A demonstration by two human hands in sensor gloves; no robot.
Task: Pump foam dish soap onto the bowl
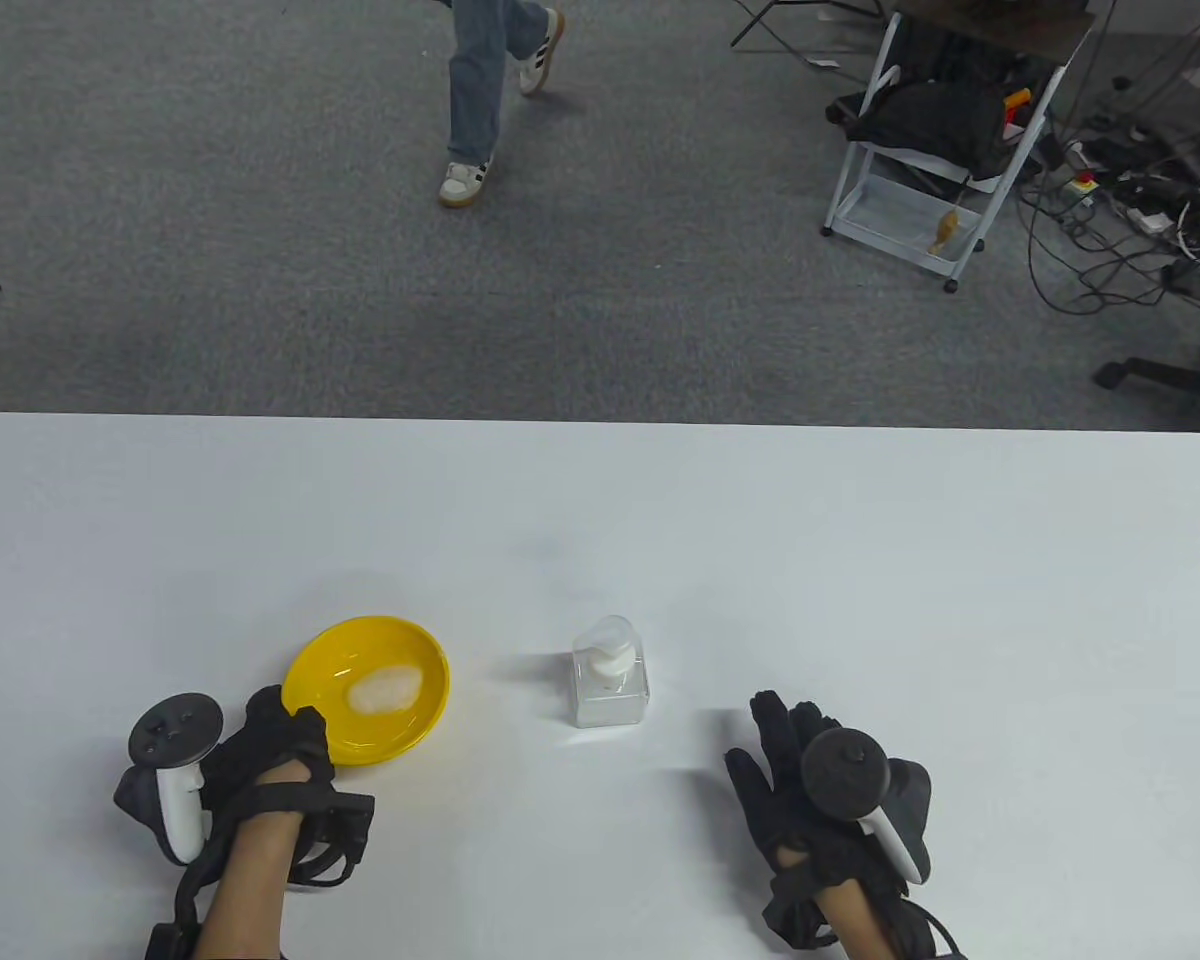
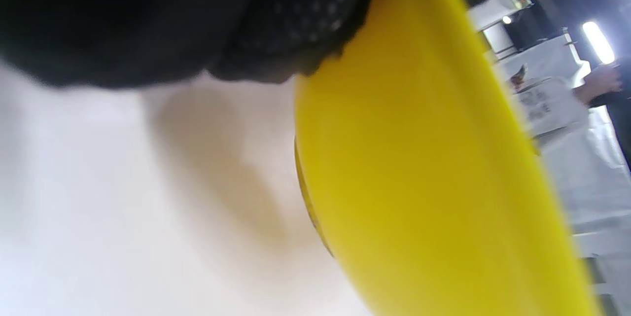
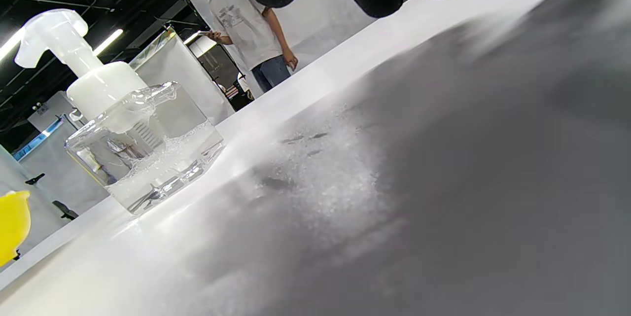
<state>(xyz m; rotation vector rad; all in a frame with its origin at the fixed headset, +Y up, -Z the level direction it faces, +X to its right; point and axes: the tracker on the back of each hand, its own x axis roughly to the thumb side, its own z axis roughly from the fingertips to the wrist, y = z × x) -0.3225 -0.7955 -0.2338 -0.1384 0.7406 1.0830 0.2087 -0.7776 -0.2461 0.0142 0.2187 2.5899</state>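
A yellow bowl (image 1: 370, 690) sits on the white table (image 1: 860, 560) at the front left, with a blob of white foam (image 1: 385, 688) inside. My left hand (image 1: 285, 745) grips the bowl's near-left rim; the bowl's underside (image 2: 434, 158) fills the left wrist view, with my gloved fingers (image 2: 296, 25) on its edge. A clear square soap bottle (image 1: 610, 685) with a white pump stands upright right of the bowl; it also shows in the right wrist view (image 3: 133, 143). My right hand (image 1: 790, 750) lies open and empty on the table, right of and nearer than the bottle, apart from it.
A person's legs (image 1: 490, 100) are on the grey carpet beyond the table. A white cart (image 1: 930, 170) and a tangle of cables (image 1: 1140, 200) are at the far right. The table's far edge runs across the middle of the table view.
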